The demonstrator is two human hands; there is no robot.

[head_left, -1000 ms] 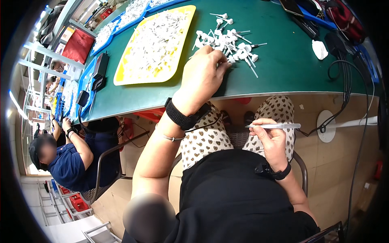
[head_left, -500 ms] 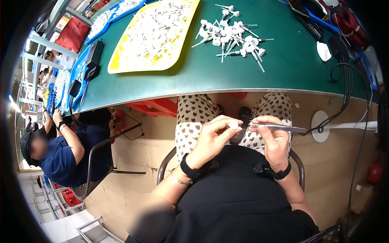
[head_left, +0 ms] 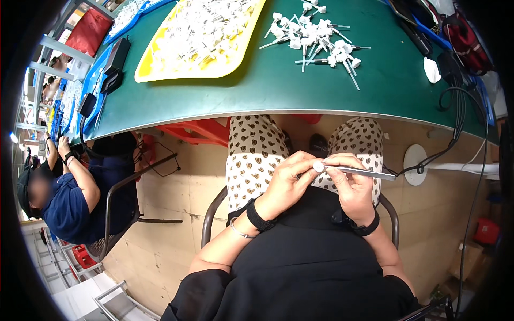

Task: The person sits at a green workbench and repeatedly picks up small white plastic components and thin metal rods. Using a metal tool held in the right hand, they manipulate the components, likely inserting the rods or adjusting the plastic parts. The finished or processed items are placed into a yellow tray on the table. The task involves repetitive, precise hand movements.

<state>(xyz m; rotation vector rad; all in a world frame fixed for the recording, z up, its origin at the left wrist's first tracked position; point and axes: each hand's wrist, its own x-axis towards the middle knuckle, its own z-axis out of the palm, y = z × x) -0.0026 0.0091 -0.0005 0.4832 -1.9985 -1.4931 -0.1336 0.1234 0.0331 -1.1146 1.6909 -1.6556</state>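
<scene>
Above my lap, my left hand (head_left: 286, 182) pinches a small round white part (head_left: 318, 167) between thumb and fingertips. My right hand (head_left: 353, 190) is closed on metal tweezers (head_left: 370, 173), their wide end pointing right. The tweezers' tips are at the white part, and the fingertips of both hands nearly meet there. Fingers cover what the tips grip, if anything. Beyond my hands, on the green table (head_left: 187, 99), lies a loose pile of white-headed pieces (head_left: 308, 40) with thin stems, some partly black.
A yellow tray (head_left: 184, 79) full of small white pieces stands left of the pile. A crumpled white thing (head_left: 431, 70) and black cables (head_left: 458, 104) are at the right. A co-worker (head_left: 69, 198) sits at far left, near a metal-framed chair (head_left: 110, 198).
My hands have come together, and the tweezers' tips have moved left to the white part. The whole view has shifted slightly.
</scene>
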